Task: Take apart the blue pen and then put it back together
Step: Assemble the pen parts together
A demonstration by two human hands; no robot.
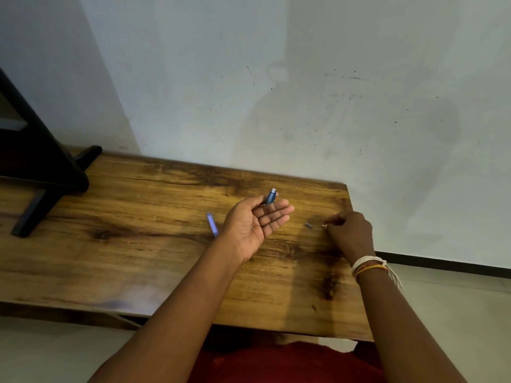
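My left hand (253,225) is palm up over the wooden table (138,244), fingers stretched out. A blue pen barrel (271,196) sticks up between its thumb and forefinger. Just left of that hand, another blue pen piece (212,224) lies on the table. My right hand (349,233) rests near the table's right edge with its fingertips pinched on a small white pen part (324,225), most of it hidden by the fingers. A tiny grey pen part (309,225) lies on the wood between the two hands.
A black stand (41,172) with splayed feet sits on the table's left end. A pale wall (304,92) rises right behind the table. The table's right edge runs just past my right hand, with floor beyond it. Thread bracelets (369,265) circle my right wrist.
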